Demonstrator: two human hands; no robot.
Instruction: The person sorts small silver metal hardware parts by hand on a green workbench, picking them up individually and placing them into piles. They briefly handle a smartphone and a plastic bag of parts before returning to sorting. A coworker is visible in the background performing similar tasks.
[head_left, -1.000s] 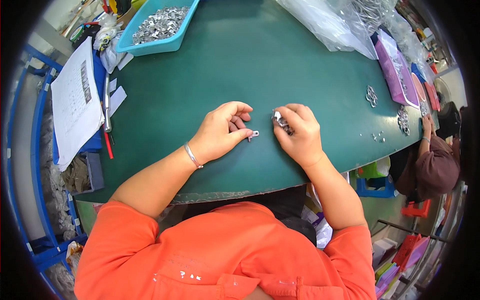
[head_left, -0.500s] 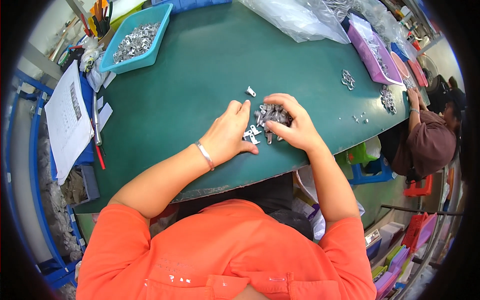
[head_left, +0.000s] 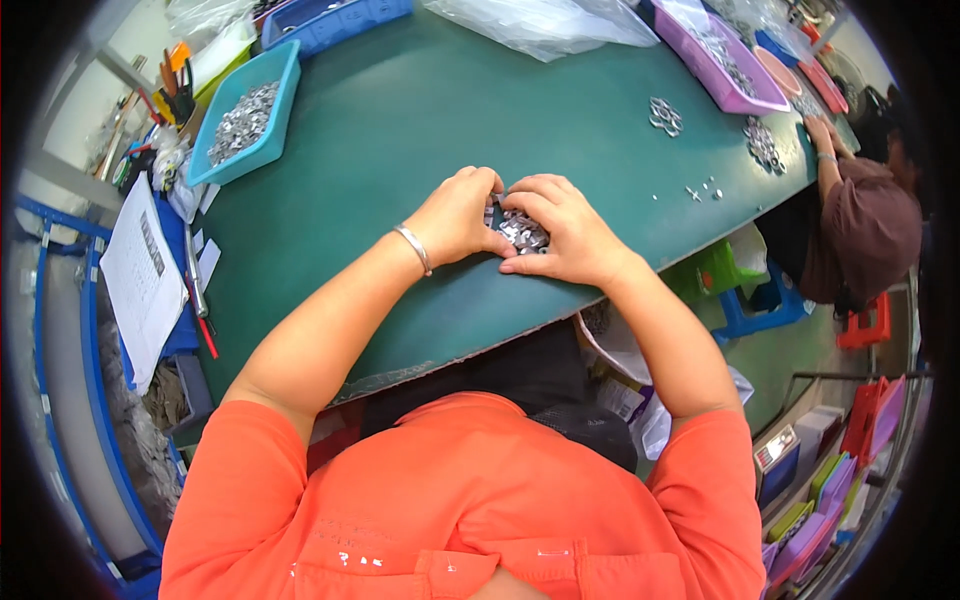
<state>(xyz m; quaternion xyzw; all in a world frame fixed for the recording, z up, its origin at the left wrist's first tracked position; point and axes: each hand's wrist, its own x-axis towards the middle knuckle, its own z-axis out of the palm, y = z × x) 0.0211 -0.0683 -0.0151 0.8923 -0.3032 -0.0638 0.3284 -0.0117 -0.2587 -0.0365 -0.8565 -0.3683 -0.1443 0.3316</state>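
On the green tabletop, a heap of small silvery metal brackets lies between my two hands. My left hand, with a metal bangle on its wrist, curls round the heap's left side. From the other side my right hand cups it, fingers bent over the far edge and thumb along the near edge. The fingertips of both hands nearly meet at the far side, and the thumbs come close together at the near side. Part of the heap is hidden under the fingers.
A teal basket of similar metal pieces stands at the far left, beside papers. Clear plastic bags lie at the back. Metal rings and a purple basket are on the right, where a co-worker sits.
My hands have closed in around the brackets from both sides. The loose pieces near my left hand and beyond the heap no longer show apart. The view has shifted slightly.
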